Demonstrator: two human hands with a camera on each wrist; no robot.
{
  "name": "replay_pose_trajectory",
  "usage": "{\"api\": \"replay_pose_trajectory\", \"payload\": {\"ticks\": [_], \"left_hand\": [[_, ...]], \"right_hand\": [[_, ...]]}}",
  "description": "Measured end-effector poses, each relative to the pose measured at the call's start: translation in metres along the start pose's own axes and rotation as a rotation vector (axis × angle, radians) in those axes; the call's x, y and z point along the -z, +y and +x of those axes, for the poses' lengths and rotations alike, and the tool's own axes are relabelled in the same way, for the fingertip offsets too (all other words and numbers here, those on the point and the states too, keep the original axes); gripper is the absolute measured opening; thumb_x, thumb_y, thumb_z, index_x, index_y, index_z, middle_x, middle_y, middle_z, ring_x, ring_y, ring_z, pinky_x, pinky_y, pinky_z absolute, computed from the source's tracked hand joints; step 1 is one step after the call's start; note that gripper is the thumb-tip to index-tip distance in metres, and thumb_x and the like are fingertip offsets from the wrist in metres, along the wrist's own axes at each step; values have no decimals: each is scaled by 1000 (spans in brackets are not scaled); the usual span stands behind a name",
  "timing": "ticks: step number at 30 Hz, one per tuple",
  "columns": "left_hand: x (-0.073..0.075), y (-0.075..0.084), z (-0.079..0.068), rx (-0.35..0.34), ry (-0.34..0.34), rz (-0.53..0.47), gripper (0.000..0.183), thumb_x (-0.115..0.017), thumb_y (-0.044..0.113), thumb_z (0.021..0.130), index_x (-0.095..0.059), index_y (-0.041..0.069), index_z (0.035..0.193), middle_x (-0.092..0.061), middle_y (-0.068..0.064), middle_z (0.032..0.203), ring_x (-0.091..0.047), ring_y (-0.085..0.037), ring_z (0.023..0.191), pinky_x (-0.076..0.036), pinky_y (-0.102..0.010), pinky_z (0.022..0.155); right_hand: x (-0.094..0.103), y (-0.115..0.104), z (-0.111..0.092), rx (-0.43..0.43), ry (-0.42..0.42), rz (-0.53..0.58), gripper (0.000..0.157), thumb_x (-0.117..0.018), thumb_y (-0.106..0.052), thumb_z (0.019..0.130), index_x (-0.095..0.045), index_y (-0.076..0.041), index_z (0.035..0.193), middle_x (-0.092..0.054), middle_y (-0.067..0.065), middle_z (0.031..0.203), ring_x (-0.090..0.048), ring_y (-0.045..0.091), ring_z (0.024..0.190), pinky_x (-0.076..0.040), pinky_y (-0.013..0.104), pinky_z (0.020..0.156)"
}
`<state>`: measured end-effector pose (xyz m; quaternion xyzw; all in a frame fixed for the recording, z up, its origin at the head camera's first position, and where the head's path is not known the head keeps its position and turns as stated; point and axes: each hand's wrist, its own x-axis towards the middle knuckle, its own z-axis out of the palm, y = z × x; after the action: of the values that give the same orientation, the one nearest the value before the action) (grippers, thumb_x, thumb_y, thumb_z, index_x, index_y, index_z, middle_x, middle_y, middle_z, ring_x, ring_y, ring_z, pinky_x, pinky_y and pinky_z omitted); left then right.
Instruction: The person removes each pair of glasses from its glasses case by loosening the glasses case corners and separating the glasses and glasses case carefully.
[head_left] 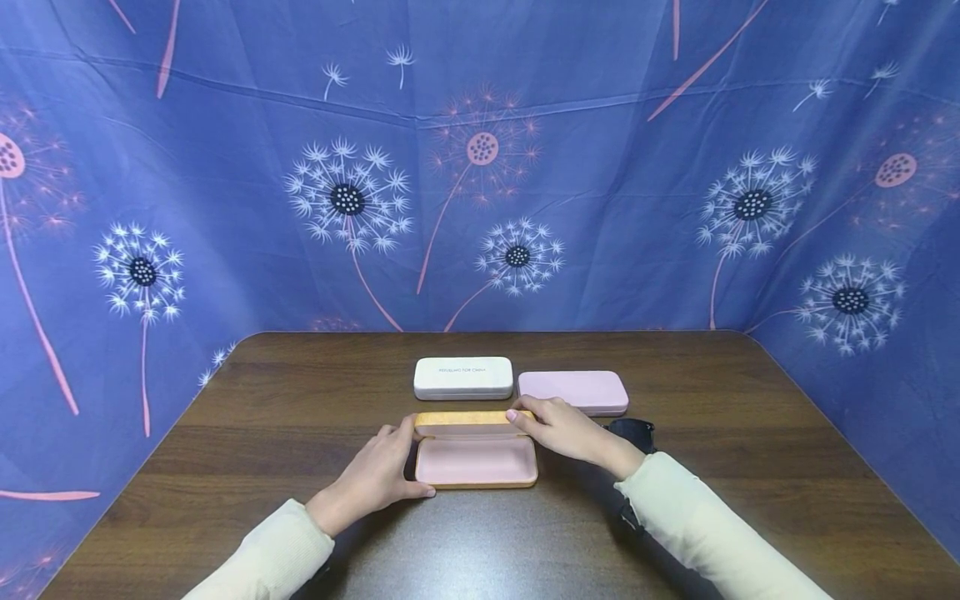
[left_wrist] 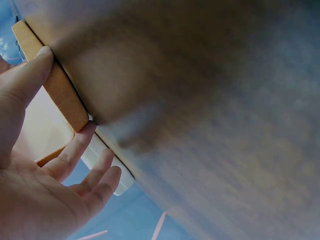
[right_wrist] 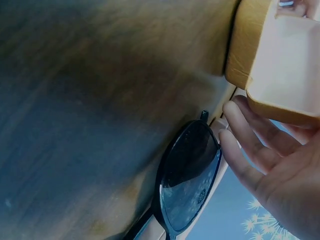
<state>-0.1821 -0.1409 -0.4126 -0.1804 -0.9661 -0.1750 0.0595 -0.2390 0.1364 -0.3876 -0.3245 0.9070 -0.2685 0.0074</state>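
Note:
An orange glasses case [head_left: 477, 463] with a pale pink lining stands on the table with its lid [head_left: 465, 422] raised; only the lining shows inside. My left hand [head_left: 375, 468] grips the case's left end, thumb at the front edge and fingers toward the back. At the lid's right end, my right hand [head_left: 562, 427] holds the lid, its thumb on the upper edge and its fingers reaching behind. Black sunglasses [right_wrist: 192, 170] lie beside the right hand. In the head view, the right forearm partly covers these sunglasses [head_left: 632, 433].
Behind the orange case lie a white glasses case [head_left: 463, 379] with lettering on its lid and a pink glasses case [head_left: 573, 392], both closed. The brown wooden table [head_left: 300, 375] ends at a blue curtain [head_left: 615, 208] with a dandelion print at the back and sides.

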Motion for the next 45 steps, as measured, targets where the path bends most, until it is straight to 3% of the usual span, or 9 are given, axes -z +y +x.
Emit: {"api": "replay_pose_trajectory", "payload": {"ticks": [9, 14, 20, 27, 33, 39, 45], "left_hand": [[0, 1, -1, 4, -12, -18, 88, -85, 40, 54, -41, 3, 121, -63, -3, 103, -56, -27, 98, -46, -43, 84], [-1, 1, -1, 7, -7, -19, 87, -85, 41, 54, -41, 4, 120, -63, -1, 102, -56, -27, 98, -46, -43, 84], [-1, 1, -1, 12, -11, -1, 87, -85, 42, 54, -41, 4, 118, -64, -7, 100, -56, -28, 97, -46, -43, 84], [-1, 1, 0, 8, -14, -12, 87, -85, 41, 54, -41, 5, 119, -64, -3, 102, -56, -27, 98, -46, -41, 84], [-1, 1, 0, 12, -24, -8, 97, -85, 41, 54, -37, 0, 127, -63, -16, 104, -56, -31, 99, -48, -43, 82], [-1, 1, 1, 6, -16, -25, 95, -85, 40, 54, -38, 3, 127, -62, -17, 107, -56, -31, 100, -49, -42, 80], [-1, 1, 1, 0, -7, -32, 92, -86, 38, 54, -39, 5, 125, -62, -15, 107, -56, -30, 102, -48, -42, 82]], "right_hand": [[4, 0, 0, -39, -92, 116, 33, -42, -42, 95, -60, -16, 106, -62, -2, 87, -52, 9, 78, -42, 26, 73], [4, 2, 0, -43, -131, 170, 35, -42, -41, 95, -61, -14, 106, -62, 0, 87, -53, 10, 80, -43, 28, 75], [3, 4, 0, -42, -139, 198, 36, -43, -41, 94, -63, -14, 107, -64, 1, 90, -53, 10, 84, -43, 28, 77], [2, 5, -1, -37, -149, 246, 38, -46, -38, 94, -63, -10, 113, -66, 3, 104, -56, 12, 95, -45, 31, 85], [1, 5, -5, -18, -171, 304, 39, -49, -36, 93, -61, -8, 118, -65, 5, 104, -52, 10, 87, -45, 25, 77], [1, 3, -10, 16, -173, 264, 47, -51, -38, 91, -55, -8, 126, -62, 3, 103, -52, 11, 84, -45, 23, 71], [0, 4, -11, 109, -144, 177, 49, -52, -39, 91, -56, -5, 125, -61, 8, 121, -57, 19, 109, -47, 35, 90]]}}
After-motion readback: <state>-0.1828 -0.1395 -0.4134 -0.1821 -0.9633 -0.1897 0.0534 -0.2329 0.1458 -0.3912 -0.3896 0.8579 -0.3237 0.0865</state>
